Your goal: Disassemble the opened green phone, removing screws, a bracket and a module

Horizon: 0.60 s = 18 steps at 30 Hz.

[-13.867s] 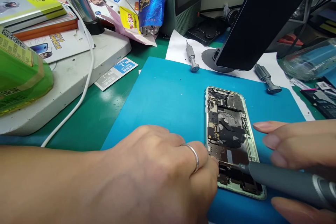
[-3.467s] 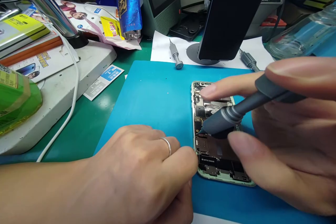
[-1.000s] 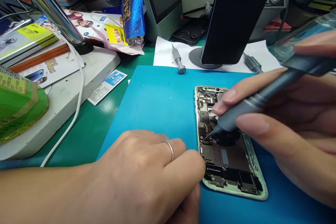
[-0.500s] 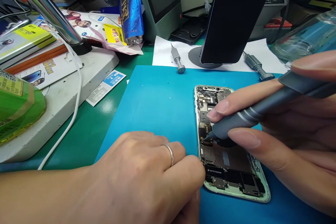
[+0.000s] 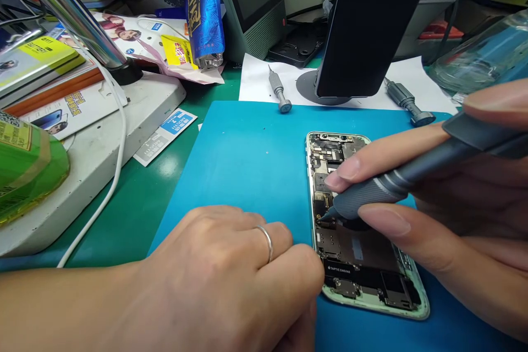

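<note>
At the left edge of the tabletop a green bottle (image 5: 25, 170) lies beside a white stand base (image 5: 103, 137), over which a white cable (image 5: 117, 148) is draped. A label card (image 5: 165, 129) lies just off the left edge of the blue mat (image 5: 247, 165).

The left hand (image 5: 231, 280) is rested on the mat near its front edge, loosely curled and holding nothing; a ring is worn on one finger. Its knuckles are set against the lower left side of the opened phone (image 5: 358, 264), apparently steadying it.

The phone lies flat on the right half of the mat, internals exposed, with its long axis running from the front edge toward the back edge. It is located directly to the right of the left hand and below the right hand.

The right hand (image 5: 462, 209) is closed around a grey screwdriver (image 5: 412, 176), pinched between thumb and fingers. The shaft slopes down and to the left, with the tip placed on the board near the phone's left side, at mid-length. The right hand is the nearer one to that point.

Behind the mat, a spare driver (image 5: 279, 91) and a second driver (image 5: 408, 103) lie on white paper, either side of a dark tilted screen (image 5: 371, 22). No obstruction is seen between tip and board.
</note>
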Motion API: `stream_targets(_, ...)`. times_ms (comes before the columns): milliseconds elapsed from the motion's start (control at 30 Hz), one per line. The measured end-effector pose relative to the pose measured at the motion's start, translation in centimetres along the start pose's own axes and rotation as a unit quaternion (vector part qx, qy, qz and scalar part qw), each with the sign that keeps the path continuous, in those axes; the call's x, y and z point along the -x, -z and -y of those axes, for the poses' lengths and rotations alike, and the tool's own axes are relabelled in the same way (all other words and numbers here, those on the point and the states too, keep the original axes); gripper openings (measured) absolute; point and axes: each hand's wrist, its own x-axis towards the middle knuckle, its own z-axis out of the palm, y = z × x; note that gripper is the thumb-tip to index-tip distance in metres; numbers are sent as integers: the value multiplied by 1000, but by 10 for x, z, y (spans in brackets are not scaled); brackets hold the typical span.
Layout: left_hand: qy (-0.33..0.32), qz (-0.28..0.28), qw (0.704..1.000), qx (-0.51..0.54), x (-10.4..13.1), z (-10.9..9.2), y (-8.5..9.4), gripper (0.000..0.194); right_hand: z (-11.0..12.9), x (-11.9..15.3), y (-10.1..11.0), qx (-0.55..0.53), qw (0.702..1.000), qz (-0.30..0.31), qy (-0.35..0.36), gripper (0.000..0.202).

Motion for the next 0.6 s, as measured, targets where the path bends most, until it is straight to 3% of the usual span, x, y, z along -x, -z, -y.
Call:
stream_targets(100, -9, -2, 1000, 6, 1, -1, 1, 28, -1, -1, 5, 50, 993, 69, 86, 70)
stream_targets(167, 0, 6, 1000, 6, 2, -1, 1, 28, -6, 4, 10, 102, 983, 76, 131, 79)
stream_targets(267, 9, 16, 1000, 5, 1, -3, 2, 28, -16, 10, 15, 152, 977, 63, 135, 85)
stream_targets(467, 2, 18, 1000, 8, 1, -2, 1, 28, -18, 9, 14, 136, 978, 90, 134, 79)
stream_targets(600, 2, 12, 1000, 6, 1, -1, 1, 28, -16, 6, 14, 149, 968, 97, 177, 78)
